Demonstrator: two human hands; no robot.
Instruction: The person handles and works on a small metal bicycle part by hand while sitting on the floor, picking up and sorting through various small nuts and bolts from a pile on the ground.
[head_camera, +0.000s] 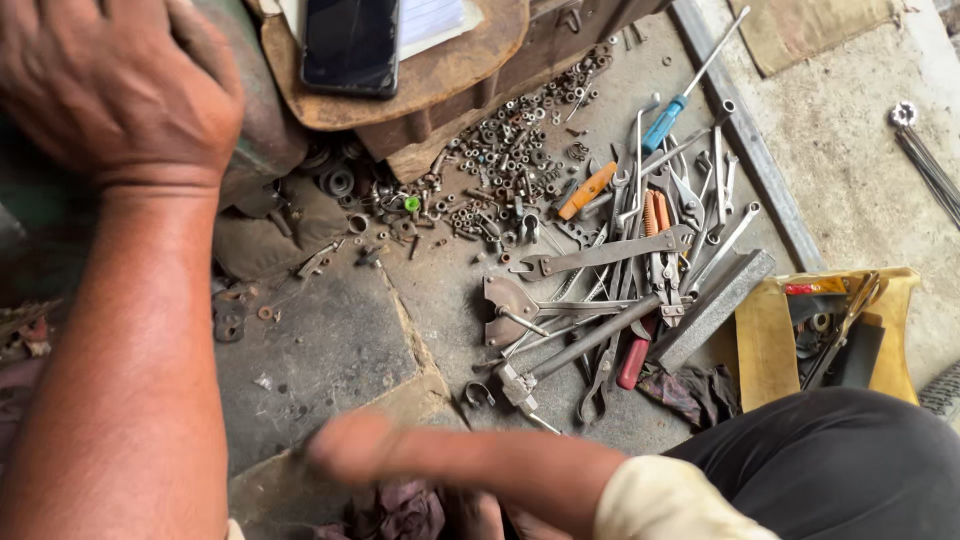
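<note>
Floor: grey, stained concrete with a cracked raised slab at the lower left; everything lies on it.
Left hand: at the upper left, forearm running down the frame, palm down with fingers loosely together, resting on a dark rounded green part; it grips nothing visible.
Right hand: blurred, low in the middle, reaching left above the slab; whether its fingers are spread or curled I cannot tell.
Tool heap: spanners, pliers, a flat file and a blue-handled screwdriver, piled right of centre, well apart from both hands.
Yellow tray: right, holding more tools.
Phone: dark, on a brown board up top.
Nuts: scattered below the board.
</note>
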